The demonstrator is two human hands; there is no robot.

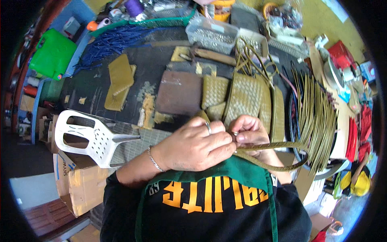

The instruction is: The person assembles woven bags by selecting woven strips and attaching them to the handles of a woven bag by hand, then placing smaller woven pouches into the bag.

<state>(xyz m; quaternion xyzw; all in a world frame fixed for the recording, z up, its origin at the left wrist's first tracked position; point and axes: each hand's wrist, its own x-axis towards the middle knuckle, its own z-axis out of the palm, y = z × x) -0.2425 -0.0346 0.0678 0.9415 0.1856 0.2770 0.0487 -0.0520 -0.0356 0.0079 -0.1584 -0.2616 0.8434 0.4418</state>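
Note:
In front of my chest, my two hands meet over a long olive strap [289, 144]. My left hand [195, 146], with a ring and a bracelet, is closed on the strap's end; its fingertips are partly hidden. My right hand [250, 131] pinches a small shiny metal piece [236, 133] between thumb and finger, too small to name exactly. The strap loops out to the right and bends back toward my hands. Just beyond them lie an olive woven bag [244, 97] and a smaller woven olive piece [215, 90].
A brown square slab [179, 92] and folded olive pieces [120, 76] lie on the dark table. A hammer [211, 55] rests near clear bins [211, 34] of metal bits. Olive strips [316, 121] hang at right; a white chair [90, 137] stands left.

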